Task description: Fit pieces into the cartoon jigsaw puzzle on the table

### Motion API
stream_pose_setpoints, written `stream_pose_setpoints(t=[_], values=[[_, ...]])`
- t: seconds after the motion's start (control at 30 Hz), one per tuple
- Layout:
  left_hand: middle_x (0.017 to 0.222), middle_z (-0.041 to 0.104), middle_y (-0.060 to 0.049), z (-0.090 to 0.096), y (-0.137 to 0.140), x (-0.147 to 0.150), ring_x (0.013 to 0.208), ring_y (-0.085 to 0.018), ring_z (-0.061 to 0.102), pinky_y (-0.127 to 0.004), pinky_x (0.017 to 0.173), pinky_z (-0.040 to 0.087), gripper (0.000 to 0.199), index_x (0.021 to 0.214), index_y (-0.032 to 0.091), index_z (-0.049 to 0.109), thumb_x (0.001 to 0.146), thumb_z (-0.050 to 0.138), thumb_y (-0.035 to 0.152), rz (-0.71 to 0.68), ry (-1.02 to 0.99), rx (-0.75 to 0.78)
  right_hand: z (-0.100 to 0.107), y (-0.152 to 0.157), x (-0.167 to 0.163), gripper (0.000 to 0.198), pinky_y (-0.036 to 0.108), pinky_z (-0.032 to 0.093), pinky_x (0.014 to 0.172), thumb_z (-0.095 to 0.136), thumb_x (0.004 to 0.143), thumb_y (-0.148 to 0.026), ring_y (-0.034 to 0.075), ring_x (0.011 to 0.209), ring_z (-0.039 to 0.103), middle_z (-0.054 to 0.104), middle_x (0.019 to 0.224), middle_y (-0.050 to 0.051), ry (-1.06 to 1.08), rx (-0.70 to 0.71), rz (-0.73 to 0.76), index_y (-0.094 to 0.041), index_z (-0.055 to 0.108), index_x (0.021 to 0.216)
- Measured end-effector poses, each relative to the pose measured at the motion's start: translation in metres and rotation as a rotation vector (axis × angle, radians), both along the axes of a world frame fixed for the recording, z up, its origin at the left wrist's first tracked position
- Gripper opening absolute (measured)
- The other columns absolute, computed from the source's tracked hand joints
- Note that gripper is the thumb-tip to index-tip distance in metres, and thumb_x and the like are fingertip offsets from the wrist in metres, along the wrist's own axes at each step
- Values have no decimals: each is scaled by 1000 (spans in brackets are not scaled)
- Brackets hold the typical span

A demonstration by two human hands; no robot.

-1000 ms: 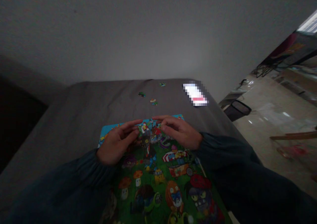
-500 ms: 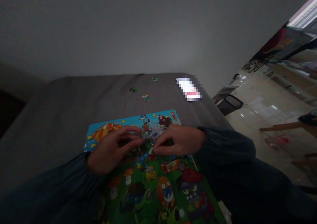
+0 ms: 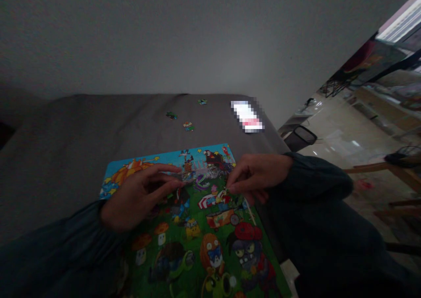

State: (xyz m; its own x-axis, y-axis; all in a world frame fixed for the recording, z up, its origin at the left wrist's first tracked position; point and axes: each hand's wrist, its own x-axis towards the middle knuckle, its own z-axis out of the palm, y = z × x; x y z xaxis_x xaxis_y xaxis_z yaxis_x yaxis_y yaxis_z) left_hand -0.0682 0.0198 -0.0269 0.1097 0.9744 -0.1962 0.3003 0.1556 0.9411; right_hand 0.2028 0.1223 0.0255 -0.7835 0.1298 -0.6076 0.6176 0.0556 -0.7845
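The right hand [image 3: 259, 177] is pinched, thumb against fingertips, at the right edge of the jigsaw puzzle [image 3: 197, 227]; whether a piece sits in the pinch cannot be told in the dim light. The left hand [image 3: 138, 197] lies on the upper left part of the puzzle with its fingers loosely spread and extended toward the centre, gripping nothing. The puzzle rests on the grey bed [image 3: 66, 149], with its long axis running from the near edge toward the far edge and slightly to the right. Risk: the soft bedding may flex under hand pressure and separate joined pieces. Three loose pieces [image 3: 188, 125] lie near the far edge, beside a blurred flat object [image 3: 247, 116] at the far right corner.
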Motion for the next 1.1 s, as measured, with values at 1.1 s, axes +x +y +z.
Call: stream_pose_setpoints(t=[1.1], values=[[90,75,-2,-6,0,-4,80,-16,70,-21,64,56,34,106,23,57,83,63,46,-45,-20,-17,6,-5,-1,39,18,33,53,42,97,-31,7,58,38,47,64,-1,212,479,263,-3,69,98]])
